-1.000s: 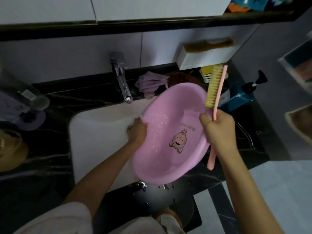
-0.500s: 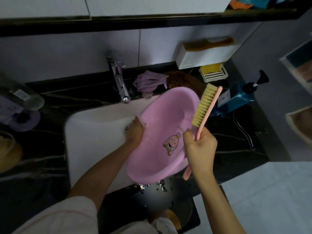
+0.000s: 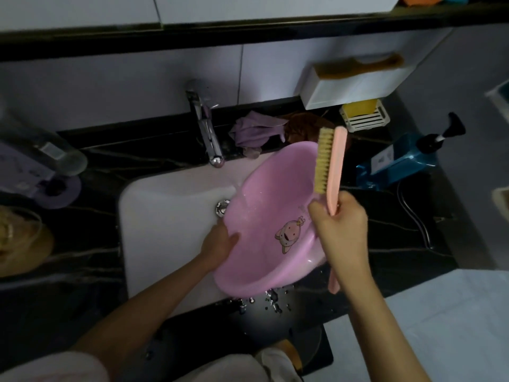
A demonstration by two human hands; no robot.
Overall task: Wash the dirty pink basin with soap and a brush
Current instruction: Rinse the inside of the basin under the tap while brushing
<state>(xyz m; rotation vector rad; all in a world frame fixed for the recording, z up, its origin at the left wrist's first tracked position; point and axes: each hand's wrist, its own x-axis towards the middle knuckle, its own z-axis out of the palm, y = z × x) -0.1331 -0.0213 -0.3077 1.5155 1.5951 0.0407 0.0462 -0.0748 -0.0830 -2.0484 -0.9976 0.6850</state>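
Pink basin (image 3: 264, 216) tilted up on edge over the 3 o'clock half of the white sink (image 3: 165, 216), open side toward the camera, cartoon print visible on the inner wall. Lower rim hanging past the sink's 6 o'clock lip, with droplets on the dark bench (image 3: 407, 244) just below. Inner wall wet and glossy.

Left hand (image 3: 220, 241) at the basin's 9 o'clock rim. Thumb laid over the rim onto the inner wall. Fingers behind the shell and out of sight, but hold reads as a pinch across the rim.

Right hand (image 3: 340, 224) at 3 o'clock of the basin, fingers wrapped tight round the handle of the brush (image 3: 335, 166). Bristles facing 9 o'clock, head held clear of the basin toward 12 o'clock. Handle tail poking out below the fist.

Handling, as judgement:
- Thin moulded plastic, light, springy rather than stiff. Likely to flex and skate under scrubbing pressure.
- Wet, so slippery, and more so once soaped. Not fragile.
- Best hold at the rim, thumb inside, opposite the patch being scrubbed, with the lower edge braced on the sink.

Faucet (image 3: 206, 133) at 12 o'clock of the sink. Water flow: cannot tell. Blue pump bottle (image 3: 399, 164) at 2 o'clock of the basin, apart on the bench.
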